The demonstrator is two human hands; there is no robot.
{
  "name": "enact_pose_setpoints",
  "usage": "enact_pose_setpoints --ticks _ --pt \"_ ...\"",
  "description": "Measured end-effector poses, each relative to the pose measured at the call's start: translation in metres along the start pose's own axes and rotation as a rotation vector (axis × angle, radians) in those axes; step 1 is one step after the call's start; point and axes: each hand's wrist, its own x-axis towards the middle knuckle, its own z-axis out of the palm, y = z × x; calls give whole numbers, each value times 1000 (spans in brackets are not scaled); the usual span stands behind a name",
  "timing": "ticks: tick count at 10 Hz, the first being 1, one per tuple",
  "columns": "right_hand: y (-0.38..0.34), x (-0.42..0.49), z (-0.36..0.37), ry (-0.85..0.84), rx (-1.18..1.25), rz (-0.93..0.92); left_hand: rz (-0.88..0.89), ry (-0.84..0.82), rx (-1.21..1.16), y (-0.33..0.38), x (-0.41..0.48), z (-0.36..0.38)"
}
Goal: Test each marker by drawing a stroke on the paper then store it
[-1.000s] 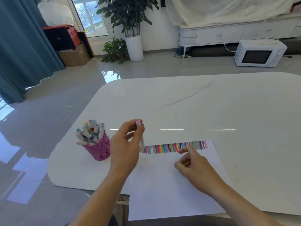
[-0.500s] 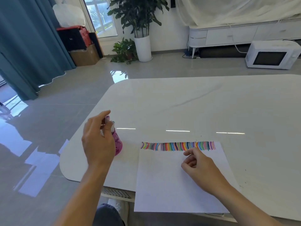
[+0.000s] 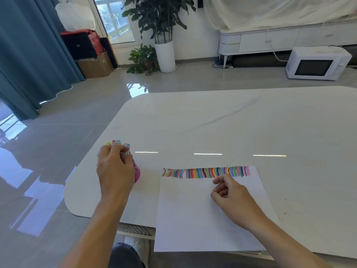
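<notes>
Paper (image 3: 193, 219): overhangs table's (image 3: 231, 122) near edge; stroke row (image 3: 206, 172) along its far edge.
Right hand (image 3: 231, 196): rests on paper, loosely curled, empty.
Left hand (image 3: 116, 171): near table's left edge, fingers curled round marker (image 3: 125, 154), above pink holder (image 3: 136, 173).
Marker: likely light, stiff, slick; best pinched mid-barrel; lower end hidden behind the fingers.

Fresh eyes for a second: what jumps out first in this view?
The rainbow band of strokes along the far edge of the paper grabs the eye first. Left of it, the left hand holds a marker at the pink holder, where other capped markers stick up. The right hand rests on the paper, near the strokes.
</notes>
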Motion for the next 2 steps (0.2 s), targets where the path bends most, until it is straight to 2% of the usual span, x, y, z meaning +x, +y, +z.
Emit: enact_pose_setpoints --ticks 2 --pt "-3 -6 -1 65 86 -22 97 111 -45 21 -9 1"
